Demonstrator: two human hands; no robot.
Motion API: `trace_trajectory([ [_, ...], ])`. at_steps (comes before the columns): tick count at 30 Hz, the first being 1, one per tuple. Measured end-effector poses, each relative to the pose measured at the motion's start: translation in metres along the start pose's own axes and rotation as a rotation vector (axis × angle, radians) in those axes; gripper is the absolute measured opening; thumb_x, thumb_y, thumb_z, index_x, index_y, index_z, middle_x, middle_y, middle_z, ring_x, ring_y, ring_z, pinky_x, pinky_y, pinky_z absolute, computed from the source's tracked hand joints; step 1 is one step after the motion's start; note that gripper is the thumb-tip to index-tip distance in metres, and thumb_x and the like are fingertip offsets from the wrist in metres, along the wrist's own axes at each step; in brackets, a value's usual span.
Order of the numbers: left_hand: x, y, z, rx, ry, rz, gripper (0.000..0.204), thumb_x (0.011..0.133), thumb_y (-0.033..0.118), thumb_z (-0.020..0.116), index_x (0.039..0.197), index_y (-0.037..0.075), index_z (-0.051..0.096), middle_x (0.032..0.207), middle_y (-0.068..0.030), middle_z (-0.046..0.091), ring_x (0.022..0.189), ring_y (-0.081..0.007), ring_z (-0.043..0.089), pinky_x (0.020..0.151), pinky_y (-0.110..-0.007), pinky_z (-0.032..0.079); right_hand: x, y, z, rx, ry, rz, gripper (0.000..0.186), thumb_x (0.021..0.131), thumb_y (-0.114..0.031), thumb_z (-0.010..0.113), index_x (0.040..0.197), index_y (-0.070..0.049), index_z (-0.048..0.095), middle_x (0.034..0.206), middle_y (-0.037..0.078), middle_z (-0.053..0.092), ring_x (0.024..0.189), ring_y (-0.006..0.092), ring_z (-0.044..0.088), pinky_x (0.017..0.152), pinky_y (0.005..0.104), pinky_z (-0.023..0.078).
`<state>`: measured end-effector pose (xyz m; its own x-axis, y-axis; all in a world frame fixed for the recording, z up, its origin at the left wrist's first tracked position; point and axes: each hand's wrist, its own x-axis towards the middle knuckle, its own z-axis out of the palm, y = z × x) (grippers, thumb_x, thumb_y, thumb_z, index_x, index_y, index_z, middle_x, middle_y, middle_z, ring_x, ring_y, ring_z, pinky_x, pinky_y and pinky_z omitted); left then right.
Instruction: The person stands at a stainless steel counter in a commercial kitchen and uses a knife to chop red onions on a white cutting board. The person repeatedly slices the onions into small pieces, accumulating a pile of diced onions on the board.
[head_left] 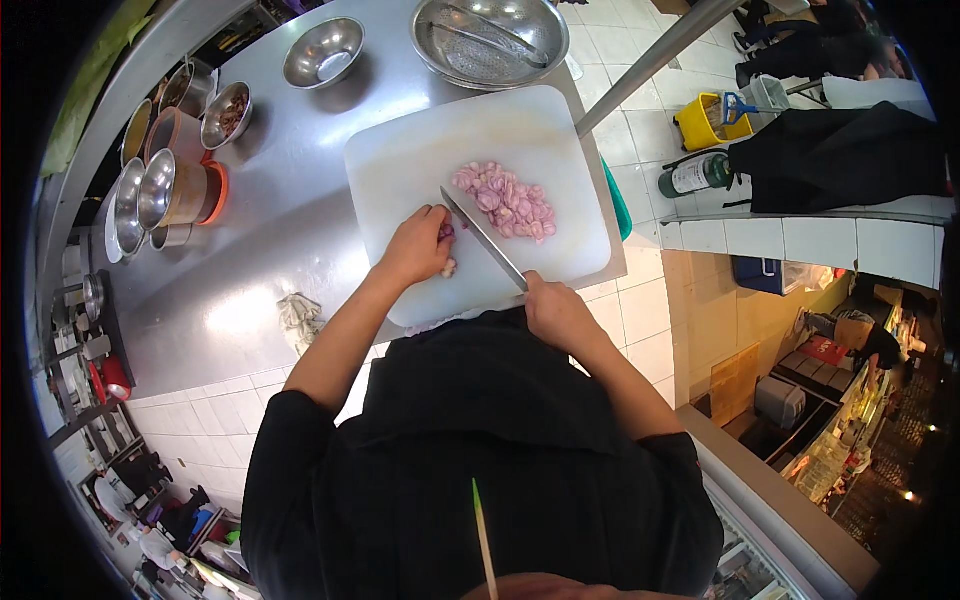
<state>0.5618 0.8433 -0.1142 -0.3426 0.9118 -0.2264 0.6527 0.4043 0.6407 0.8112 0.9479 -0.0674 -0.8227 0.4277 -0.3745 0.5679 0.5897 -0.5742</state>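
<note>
While the right hand (553, 312) grips the knife (487, 241) by its handle, the left hand (420, 245) curls closed over a purple shallot (447, 231) on the white board (400, 170). Shallot: light, firm, likely slippery; best held by its sides, fingertips tucked.

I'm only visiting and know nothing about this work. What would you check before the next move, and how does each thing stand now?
1. Knife grip: ok. The right hand holds the handle of the long, silver-bladed knife.
2. Piece steadied: ok. The left hand has a small, purple, shallot-like piece at its fingers.
3. Left fingertips tucked away from the edge: cannot tell; they are partly hidden.
4. Pale pink-purple sliced heap to the blade's right: ok.
5. White rectangular plastic board secured against slipping: cannot tell.
6. Crumpled off-white cloth off the board: ok.
</note>
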Motion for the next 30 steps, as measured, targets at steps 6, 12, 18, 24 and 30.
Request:
trace_trajectory([
  [6, 0.004, -0.003, -0.004, 0.086, -0.075, 0.032, 0.022, 0.093, 0.013, 0.061, 0.111, 0.001, 0.058, 0.106, -0.0212, 0.064, 0.098, -0.0408, 0.064, 0.086, -0.048, 0.051, 0.001, 0.002, 0.002, 0.006, -0.008, 0.000, 0.020, 0.093, -0.008, 0.047, 0.107, 0.005, 0.051, 0.077, 0.031, 0.066, 0.075, 0.0510, 0.065, 0.071, 0.0614, 0.051],
  [12, 0.008, -0.002, -0.005, 0.118, -0.123, 0.031, 0.021, 0.098, 0.013, 0.057, 0.115, 0.003, 0.061, 0.108, -0.0187, 0.066, 0.098, -0.0395, 0.065, 0.086, -0.048, 0.051, 0.001, 0.000, 0.000, 0.012, -0.034, 0.049, 0.024, 0.095, -0.010, 0.050, 0.112, 0.006, 0.052, 0.078, 0.031, 0.066, 0.078, 0.0508, 0.065, 0.076, 0.0610, 0.050],
  [18, 0.010, 0.002, -0.014, 0.021, -0.179, -0.032, 0.020, 0.094, 0.010, 0.057, 0.113, 0.004, 0.062, 0.103, -0.0169, 0.067, 0.095, -0.0374, 0.067, 0.083, -0.046, 0.052, 0.001, -0.001, -0.002, 0.016, -0.064, 0.081, 0.024, 0.096, -0.011, 0.048, 0.112, 0.006, 0.052, 0.081, 0.032, 0.066, 0.081, 0.0510, 0.065, 0.079, 0.0610, 0.049],
  [24, 0.002, -0.017, -0.003, 0.033, 0.000, -0.004, 0.026, 0.086, 0.008, 0.065, 0.112, 0.004, 0.063, 0.103, -0.0184, 0.066, 0.095, -0.0382, 0.066, 0.084, -0.046, 0.052, 0.002, -0.002, -0.002, -0.005, -0.044, 0.046, 0.020, 0.095, -0.011, 0.046, 0.107, 0.006, 0.052, 0.079, 0.032, 0.066, 0.077, 0.0516, 0.066, 0.073, 0.0613, 0.051],
  [30, -0.004, -0.024, -0.017, -0.007, 0.067, 0.009, 0.023, 0.082, 0.008, 0.068, 0.104, 0.004, 0.066, 0.099, -0.0158, 0.063, 0.089, -0.0351, 0.065, 0.080, -0.045, 0.051, 0.003, 0.000, -0.002, 0.030, -0.060, 0.070, 0.022, 0.096, -0.012, 0.051, 0.109, 0.006, 0.052, 0.082, 0.032, 0.065, 0.083, 0.0515, 0.064, 0.079, 0.0612, 0.047],
])
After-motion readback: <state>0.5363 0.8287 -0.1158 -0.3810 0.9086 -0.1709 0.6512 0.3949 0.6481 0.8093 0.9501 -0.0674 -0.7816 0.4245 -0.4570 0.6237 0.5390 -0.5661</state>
